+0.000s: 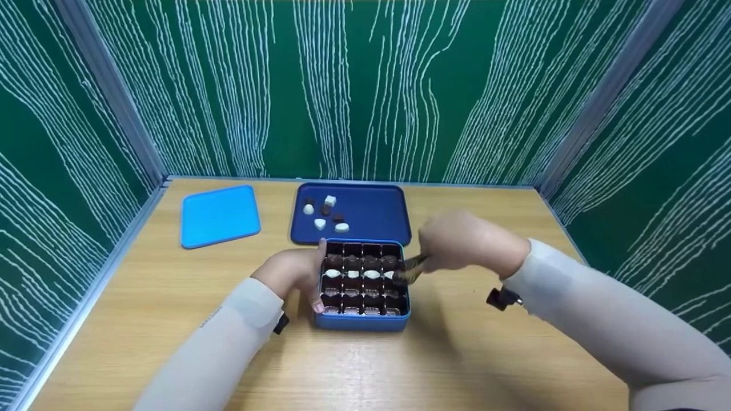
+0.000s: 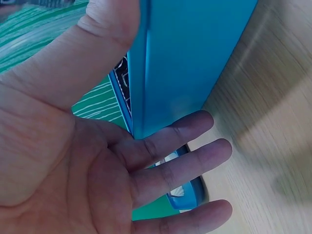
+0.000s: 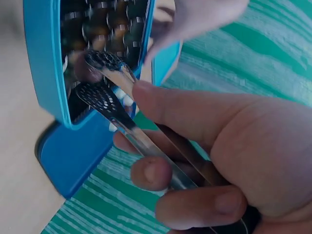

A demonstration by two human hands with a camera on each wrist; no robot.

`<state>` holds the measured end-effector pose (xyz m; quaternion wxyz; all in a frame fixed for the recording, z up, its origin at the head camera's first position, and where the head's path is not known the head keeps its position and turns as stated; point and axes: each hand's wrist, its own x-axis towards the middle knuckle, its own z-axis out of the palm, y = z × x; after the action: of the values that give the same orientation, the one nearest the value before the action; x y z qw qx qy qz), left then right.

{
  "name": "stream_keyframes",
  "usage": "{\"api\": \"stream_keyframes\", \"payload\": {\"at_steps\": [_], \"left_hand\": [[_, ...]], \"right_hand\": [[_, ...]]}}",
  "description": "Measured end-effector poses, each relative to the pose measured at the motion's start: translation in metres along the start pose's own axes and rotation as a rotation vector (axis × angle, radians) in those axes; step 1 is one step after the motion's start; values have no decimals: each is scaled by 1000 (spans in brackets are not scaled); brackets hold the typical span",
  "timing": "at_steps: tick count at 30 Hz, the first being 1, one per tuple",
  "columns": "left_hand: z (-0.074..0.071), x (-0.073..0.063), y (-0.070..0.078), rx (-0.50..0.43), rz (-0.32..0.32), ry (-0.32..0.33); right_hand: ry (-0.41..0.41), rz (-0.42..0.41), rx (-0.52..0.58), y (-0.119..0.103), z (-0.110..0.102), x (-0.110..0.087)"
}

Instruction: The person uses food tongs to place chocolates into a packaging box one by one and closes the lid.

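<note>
A blue box [image 1: 361, 323] holds a dark divided insert [image 1: 371, 301]. Inside are a row of dark chocolates [image 1: 352, 262] and, nearer me, a row of white chocolates [image 1: 371, 274]. My left hand [image 1: 294, 274] spans the box's left side, thumb at the front corner and a finger at the back one. The left wrist view shows its fingers straight and spread beside the box wall. My right hand [image 1: 457, 240] grips metal tongs [image 3: 146, 141] with perforated tips, which reach into the box's right side. Whether the tips pinch a chocolate is too blurred to tell.
Behind the box lies a dark blue tray [image 1: 371, 208] with several loose chocolates, white and dark, on its left part. A light blue lid or tray [image 1: 220, 217] rests at the back left. Green, white-streaked panels [image 1: 377, 85] enclose the wooden table [image 1: 485, 337].
</note>
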<state>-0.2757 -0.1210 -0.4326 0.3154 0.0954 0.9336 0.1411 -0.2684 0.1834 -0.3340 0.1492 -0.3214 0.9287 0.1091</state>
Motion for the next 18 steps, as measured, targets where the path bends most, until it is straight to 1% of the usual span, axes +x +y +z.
{"api": "stream_keyframes", "payload": {"at_steps": [1,3,7,11,15,18], "left_hand": [[0,0,0,-2,-2,1],[0,0,1,9,-7,2],[-1,0,3,12,-15,2],[-1,0,4,-11,-21,-15],[-1,0,4,3,-13,-6],[-1,0,3,17,-9,2]], "right_hand": [[5,-25,-38,-5,1,0],[16,-48,-93,-13,2,2],[20,-50,-163,-25,2,10],[-4,-48,-215,-33,2,20],[-14,-65,-264,-39,1,29],[-39,-64,-278,-44,2,35]]}}
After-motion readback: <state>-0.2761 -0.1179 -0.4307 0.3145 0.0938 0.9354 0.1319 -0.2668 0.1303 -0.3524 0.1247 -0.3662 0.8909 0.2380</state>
